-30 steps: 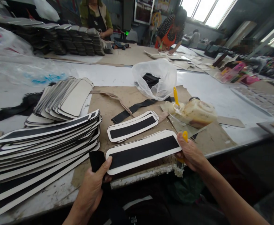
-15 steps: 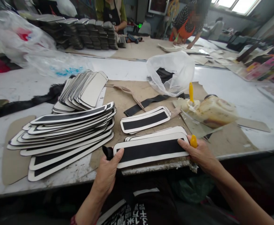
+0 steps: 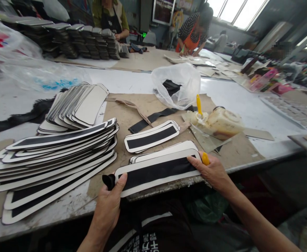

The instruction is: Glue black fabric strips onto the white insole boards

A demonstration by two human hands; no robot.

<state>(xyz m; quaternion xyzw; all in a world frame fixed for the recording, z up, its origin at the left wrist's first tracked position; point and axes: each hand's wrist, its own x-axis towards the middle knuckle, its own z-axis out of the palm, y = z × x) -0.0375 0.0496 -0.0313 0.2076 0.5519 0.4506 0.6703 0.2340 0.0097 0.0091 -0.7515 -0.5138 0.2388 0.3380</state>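
A long white panel with a black strip (image 3: 158, 171) is held level at the table's front edge. My left hand (image 3: 108, 203) grips its left end, thumb on top, with a black rolled piece (image 3: 108, 182) between the fingers. My right hand (image 3: 212, 171) pinches the right end, and a yellow handle (image 3: 205, 158) sticks out of that hand. Behind the panel lie a few white panels (image 3: 166, 152) and a shorter pair with a black strip (image 3: 152, 137). A tall stack of similar panels (image 3: 61, 154) stands to the left.
Plain white pieces (image 3: 87, 105) fan out behind the stack. Farther back are a plastic bag (image 3: 190, 80), a black band (image 3: 153, 119) and a glue container (image 3: 225, 120) beside an upright yellow handle (image 3: 199, 104). Two people work across the table near grey stacks (image 3: 82, 42).
The view has turned to the right, so the table's contents appear farther left. Both hands keep their hold on the panel, which is tilted slightly more.
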